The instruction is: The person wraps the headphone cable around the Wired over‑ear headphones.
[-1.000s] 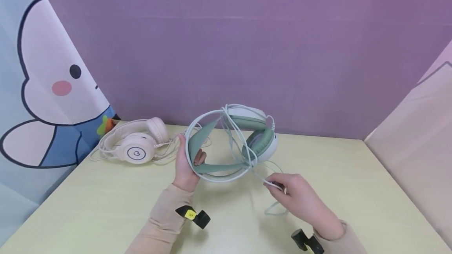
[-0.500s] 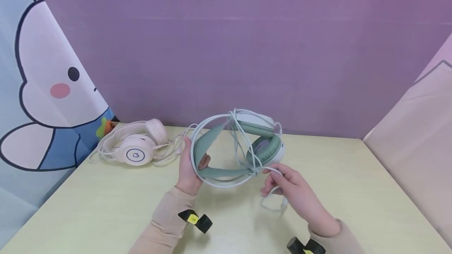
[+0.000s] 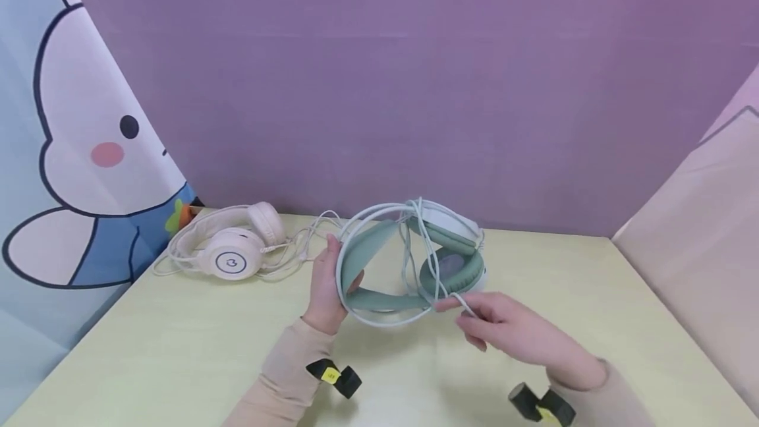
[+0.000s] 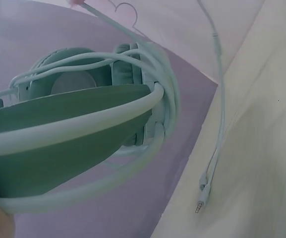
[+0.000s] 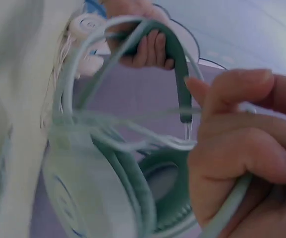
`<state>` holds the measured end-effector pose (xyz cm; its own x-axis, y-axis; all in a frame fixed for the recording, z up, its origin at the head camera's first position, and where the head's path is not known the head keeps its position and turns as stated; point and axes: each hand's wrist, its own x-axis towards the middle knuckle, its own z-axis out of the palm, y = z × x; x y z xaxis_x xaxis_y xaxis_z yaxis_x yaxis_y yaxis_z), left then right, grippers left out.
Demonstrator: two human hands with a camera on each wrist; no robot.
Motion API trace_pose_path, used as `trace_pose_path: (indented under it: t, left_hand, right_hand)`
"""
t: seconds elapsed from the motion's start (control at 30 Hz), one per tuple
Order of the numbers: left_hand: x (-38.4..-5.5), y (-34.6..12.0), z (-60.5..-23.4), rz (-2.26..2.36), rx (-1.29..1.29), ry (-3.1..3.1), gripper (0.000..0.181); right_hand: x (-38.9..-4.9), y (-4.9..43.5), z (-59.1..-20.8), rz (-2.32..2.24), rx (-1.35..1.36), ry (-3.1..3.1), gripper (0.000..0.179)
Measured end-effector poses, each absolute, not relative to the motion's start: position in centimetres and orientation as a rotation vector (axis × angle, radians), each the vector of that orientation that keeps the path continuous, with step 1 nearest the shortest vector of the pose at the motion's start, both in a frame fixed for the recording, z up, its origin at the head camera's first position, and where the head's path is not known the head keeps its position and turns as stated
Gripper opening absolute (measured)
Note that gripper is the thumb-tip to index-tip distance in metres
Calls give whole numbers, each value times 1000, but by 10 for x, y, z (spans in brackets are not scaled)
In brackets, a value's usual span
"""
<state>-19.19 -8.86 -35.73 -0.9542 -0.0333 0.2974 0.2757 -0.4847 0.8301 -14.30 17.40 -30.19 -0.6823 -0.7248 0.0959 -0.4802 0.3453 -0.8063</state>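
Two grips clamped: left grip (image 3: 325, 286), headband (image 3: 365, 249); right grip (image 3: 510, 328), cable (image 5: 229, 207); right table edge (image 3: 663, 312) well apart.

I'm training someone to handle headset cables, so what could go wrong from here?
The cable loops round the headband, so a tug by the right hand could tighten a tangle. The green headphones might twist, since the left hand grips only the headband. The plug end hangs loose and might snag.
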Motion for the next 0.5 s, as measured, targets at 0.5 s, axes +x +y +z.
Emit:
trace_pose_path:
  t: [0.5]
  left_hand:
    - [-187,-82,-359,-2481,-441,-1640,48]
  right_hand:
    - [-158,173,-245,-38,-2122,2995,33]
